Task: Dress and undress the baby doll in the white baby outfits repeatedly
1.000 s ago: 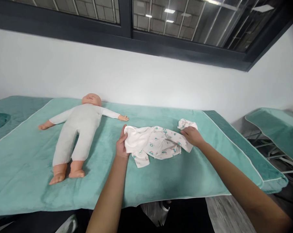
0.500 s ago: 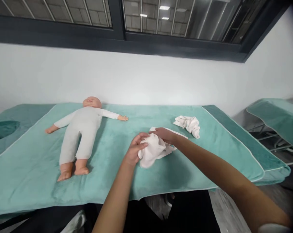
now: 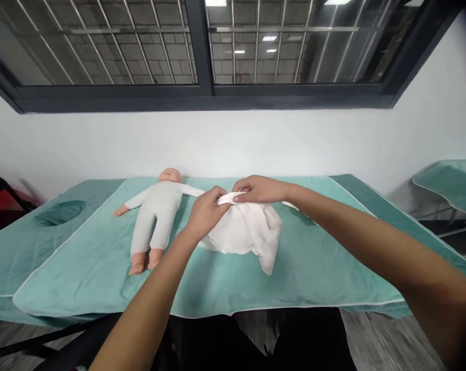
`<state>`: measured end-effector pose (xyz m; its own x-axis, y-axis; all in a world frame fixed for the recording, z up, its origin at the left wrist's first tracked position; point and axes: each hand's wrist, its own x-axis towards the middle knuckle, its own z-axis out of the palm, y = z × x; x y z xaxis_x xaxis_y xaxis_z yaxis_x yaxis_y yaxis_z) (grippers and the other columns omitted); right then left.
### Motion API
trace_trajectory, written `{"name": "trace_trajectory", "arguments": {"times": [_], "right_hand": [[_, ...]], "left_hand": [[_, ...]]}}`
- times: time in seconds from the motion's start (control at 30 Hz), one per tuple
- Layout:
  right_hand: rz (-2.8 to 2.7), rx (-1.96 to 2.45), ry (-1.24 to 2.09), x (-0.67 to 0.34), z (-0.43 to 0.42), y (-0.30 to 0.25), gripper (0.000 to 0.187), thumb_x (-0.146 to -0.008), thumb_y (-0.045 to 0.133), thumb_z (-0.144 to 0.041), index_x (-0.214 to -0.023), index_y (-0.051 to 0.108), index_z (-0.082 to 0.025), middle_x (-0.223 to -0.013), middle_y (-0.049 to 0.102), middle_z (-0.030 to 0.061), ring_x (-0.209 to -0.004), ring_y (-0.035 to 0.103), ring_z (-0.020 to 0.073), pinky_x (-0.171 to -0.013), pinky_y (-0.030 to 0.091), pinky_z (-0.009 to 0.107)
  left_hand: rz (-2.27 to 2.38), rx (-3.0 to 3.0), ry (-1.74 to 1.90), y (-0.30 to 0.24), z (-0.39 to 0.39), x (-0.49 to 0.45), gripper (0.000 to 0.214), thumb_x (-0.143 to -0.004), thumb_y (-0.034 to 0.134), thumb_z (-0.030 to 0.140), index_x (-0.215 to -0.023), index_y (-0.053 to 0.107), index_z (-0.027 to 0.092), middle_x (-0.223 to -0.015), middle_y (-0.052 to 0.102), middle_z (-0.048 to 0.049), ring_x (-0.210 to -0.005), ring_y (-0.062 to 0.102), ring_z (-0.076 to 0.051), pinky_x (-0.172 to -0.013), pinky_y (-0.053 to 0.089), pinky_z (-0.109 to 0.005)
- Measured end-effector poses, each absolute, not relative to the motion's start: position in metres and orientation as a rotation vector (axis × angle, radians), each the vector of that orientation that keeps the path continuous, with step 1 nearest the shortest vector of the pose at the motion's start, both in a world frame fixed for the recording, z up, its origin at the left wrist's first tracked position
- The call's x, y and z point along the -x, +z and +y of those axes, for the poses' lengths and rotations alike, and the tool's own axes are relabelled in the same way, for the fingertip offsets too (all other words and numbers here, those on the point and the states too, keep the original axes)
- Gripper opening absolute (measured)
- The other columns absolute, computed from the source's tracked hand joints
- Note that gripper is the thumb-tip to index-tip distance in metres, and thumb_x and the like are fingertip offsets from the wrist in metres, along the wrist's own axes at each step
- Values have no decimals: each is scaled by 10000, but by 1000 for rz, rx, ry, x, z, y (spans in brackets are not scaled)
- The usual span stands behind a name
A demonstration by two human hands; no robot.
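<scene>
My left hand [image 3: 205, 211] pinches one end of the folded top edge of a white garment [image 3: 242, 229]. My right hand [image 3: 259, 189] grips the same edge a short way to the right, thumb in front. Below both hands the fabric hangs loose and wrinkled, one corner drooping at the lower right. A baby doll [image 3: 156, 203] in a white suit lies on its back to the left, arms spread and feet bare. Its hand on the right side is hidden behind my left hand. Only a bit of a second white cloth [image 3: 290, 205] shows past my right forearm.
A green padded bed cover [image 3: 310, 281] lies under everything, with an oval face hole [image 3: 61, 213] at its left end. Behind stand a white wall [image 3: 233, 144] and a dark-framed barred window [image 3: 213, 97]. Another green bed [image 3: 452, 185] is at the right.
The bunched garment has been opened out, and both hands now hold its top edge higher up. The head view has tilted up, showing more window. The doll lies in the same pose.
</scene>
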<state>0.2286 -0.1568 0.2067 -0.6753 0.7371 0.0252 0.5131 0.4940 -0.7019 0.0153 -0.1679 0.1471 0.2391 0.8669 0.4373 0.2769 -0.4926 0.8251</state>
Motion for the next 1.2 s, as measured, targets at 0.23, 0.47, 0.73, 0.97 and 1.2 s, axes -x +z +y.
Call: {"name": "trace_trajectory", "arguments": {"times": [0.23, 0.47, 0.73, 0.97, 1.2], "right_hand": [[-2472, 1364, 3, -239, -163, 208, 131, -892, 570, -267, -997, 608, -199, -801, 589, 3, -683, 483, 148, -655, 269, 268], [-2392, 1517, -396, -251, -180, 191, 270, -894, 416, -59, -1089, 534, -204, -1113, 608, 65, -782, 555, 185, -570, 254, 290], [-2192, 1616, -186, -285, -188, 183, 484, -752, 408, 13, -1123, 572, -251, -1105, 669, 19, -881, 585, 196, -646, 345, 273], [-1989, 1748, 420, -332, -195, 159, 210, -826, 465, -199, -911, 655, -221, -948, 698, 5, -850, 607, 176, -698, 414, 247], [-2257, 1913, 583, -344, -146, 118, 463, -908, 455, -623, -828, 649, -210, -1003, 704, 63, -867, 624, 224, -687, 425, 281]], "left_hand": [[1099, -2075, 1253, 167, -155, -23, 244, -693, 814, 276, -773, 592, 215, -683, 514, -12, -822, 563, -257, -721, 337, -271], [1654, -2753, 690, 192, -174, -23, 184, -910, 456, 193, -1015, 605, 213, -963, 644, -76, -910, 614, -271, -713, 387, -322], [1847, -2618, 738, 185, -170, -9, 368, -814, 401, 69, -1070, 613, 227, -990, 702, -72, -876, 640, -247, -669, 421, -315], [1908, -2354, 419, 164, -165, 19, 365, -927, 392, 463, -1115, 615, 245, -914, 718, -72, -878, 661, -287, -715, 465, -334], [2027, -2332, 64, 127, -119, 11, 465, -943, 317, 544, -1131, 617, 244, -1046, 720, -127, -956, 676, -325, -747, 503, -380]]}}
